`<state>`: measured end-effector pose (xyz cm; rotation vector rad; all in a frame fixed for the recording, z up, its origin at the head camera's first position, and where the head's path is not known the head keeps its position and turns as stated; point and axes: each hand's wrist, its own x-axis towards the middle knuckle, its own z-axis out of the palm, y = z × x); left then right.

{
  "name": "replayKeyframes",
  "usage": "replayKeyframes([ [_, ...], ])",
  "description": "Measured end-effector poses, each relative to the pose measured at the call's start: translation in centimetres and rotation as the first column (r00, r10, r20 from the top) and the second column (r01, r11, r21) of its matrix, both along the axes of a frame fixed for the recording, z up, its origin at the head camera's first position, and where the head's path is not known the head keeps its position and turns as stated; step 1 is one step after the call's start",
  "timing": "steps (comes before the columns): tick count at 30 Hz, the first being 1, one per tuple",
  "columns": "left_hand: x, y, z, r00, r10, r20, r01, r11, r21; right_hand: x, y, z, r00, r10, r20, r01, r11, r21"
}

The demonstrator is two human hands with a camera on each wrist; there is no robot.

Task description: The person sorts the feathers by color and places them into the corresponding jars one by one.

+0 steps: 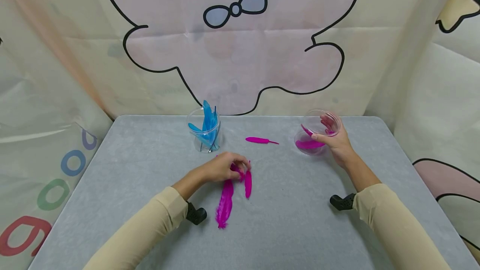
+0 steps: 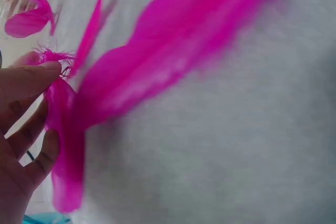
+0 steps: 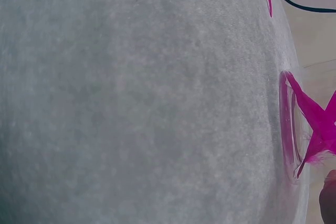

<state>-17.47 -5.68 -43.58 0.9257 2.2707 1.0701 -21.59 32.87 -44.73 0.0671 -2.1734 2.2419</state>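
Observation:
My left hand (image 1: 225,167) pinches a magenta feather (image 2: 65,150) near its fluffy end, just over the table. Under and beside that hand lie more magenta feathers: a long one (image 1: 224,207) pointing to the near edge and a narrow one (image 1: 248,184) at the fingertips. Over on the right, my right hand (image 1: 341,145) grips a clear plastic cup (image 1: 298,137), thumb in front and fingers showing through its wall. Inside the cup are magenta feathers (image 3: 315,124), crossing each other near its bottom.
A second clear cup (image 1: 190,119) at the back left holds blue feathers (image 1: 208,122). Between the cups, one magenta feather (image 1: 258,140) lies flat on the grey table (image 1: 285,220). A printed curtain (image 1: 232,53) hangs behind the table's back edge.

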Motion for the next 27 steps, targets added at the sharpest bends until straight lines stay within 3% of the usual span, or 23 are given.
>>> replayKeyframes([
  [7,-1.1,0.7,2.1,0.997,0.022,-0.076,-0.018,0.999,0.045,0.1,0.0,0.1,1.0,-0.001,0.012,0.001,1.0,0.017],
  [13,-2.0,1.4,4.0,0.992,0.078,-0.098,-0.069,0.993,0.093,0.1,0.0,0.2,1.0,0.001,0.016,-0.002,1.0,0.02],
  [21,-3.2,2.2,5.7,0.976,0.169,-0.14,-0.152,0.98,0.126,0.1,0.0,0.1,1.0,-0.001,0.015,0.001,1.0,0.017],
  [27,-4.0,3.3,6.7,0.968,0.198,-0.157,-0.171,0.971,0.17,0.1,0.0,0.1,1.0,0.003,-0.001,-0.003,1.0,0.005],
])
